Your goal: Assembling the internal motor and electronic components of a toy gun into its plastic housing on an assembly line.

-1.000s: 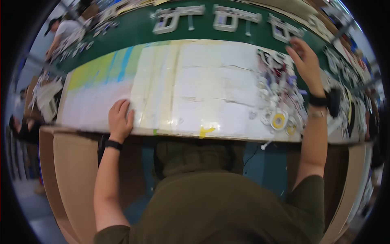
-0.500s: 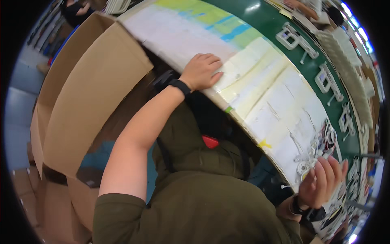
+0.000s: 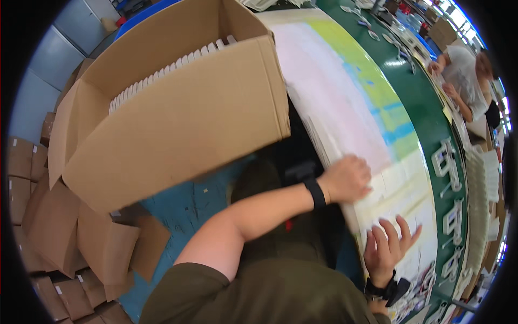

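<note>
My left hand [image 3: 347,178] is over the near edge of the worktop, its fingers curled in and slightly blurred. Nothing shows in it. Below it, my right hand [image 3: 387,247] is raised above the worktop, palm up with the fingers spread, and holds nothing. Both wrists wear dark bands. Under the hands is a pale covering sheet [image 3: 337,102], white with green and blue patches along its far side. Close to my right wrist, small white parts and wires [image 3: 418,289] lie in a loose heap.
A large open cardboard box [image 3: 183,124] stands at the left, with a row of white flat pieces [image 3: 167,70] inside. Smaller cartons [image 3: 70,299] fill the lower left. White handled devices [image 3: 452,221] line the green tabletop [image 3: 431,129]. Across it sits another person [image 3: 467,81].
The view has swung left, bringing more of the cardboard box into sight. My left hand has curled its fingers. My right hand has come away from the small parts and spread its fingers.
</note>
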The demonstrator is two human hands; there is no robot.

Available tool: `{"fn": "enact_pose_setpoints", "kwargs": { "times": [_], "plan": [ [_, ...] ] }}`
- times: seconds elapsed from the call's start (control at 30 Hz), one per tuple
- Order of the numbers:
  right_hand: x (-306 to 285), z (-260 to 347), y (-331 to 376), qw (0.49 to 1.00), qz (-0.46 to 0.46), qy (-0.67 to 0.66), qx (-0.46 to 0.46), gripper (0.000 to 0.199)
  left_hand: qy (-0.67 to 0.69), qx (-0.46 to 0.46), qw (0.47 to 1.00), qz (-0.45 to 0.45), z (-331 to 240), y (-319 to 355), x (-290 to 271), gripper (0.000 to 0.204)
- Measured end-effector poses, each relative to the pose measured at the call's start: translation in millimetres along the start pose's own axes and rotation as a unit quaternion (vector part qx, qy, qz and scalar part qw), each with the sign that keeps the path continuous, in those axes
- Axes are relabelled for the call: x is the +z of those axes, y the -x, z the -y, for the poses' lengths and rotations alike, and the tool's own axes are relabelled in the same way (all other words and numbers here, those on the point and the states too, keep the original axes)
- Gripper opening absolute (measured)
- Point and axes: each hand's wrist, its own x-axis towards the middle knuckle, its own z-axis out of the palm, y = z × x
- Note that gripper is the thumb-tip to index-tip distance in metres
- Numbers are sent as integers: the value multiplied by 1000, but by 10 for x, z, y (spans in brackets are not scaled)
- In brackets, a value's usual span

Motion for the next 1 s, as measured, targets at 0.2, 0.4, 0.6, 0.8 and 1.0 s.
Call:
{"fn": "enact_pose_setpoints", "kwargs": {
  "times": [0.2, 0.4, 0.6, 0.8, 1.0],
  "plan": [
    [-96, -311, -397, 973, 58, 220, 27, 4, 94, -12, 995, 8, -57, 55, -44, 18],
    [-342, -111, -1676, 971, 112, 206, -42, 6, 416, -140, 898, 32, -18, 125, -409, 28],
    [-315, 733, -3063, 972, 125, 22, -196, 10, 492, -371, 760, 205, 2, 356, -1692, 38],
    [-115, 2050, -4031, 934, 36, -137, -328, 14, 454, -451, 765, -69, 179, 613, -3709, 30],
    [653, 2756, -4648, 908, 46, -164, -382, 13, 269, -601, 714, -236, 567, 886, -5204, 26]
  ]
}}
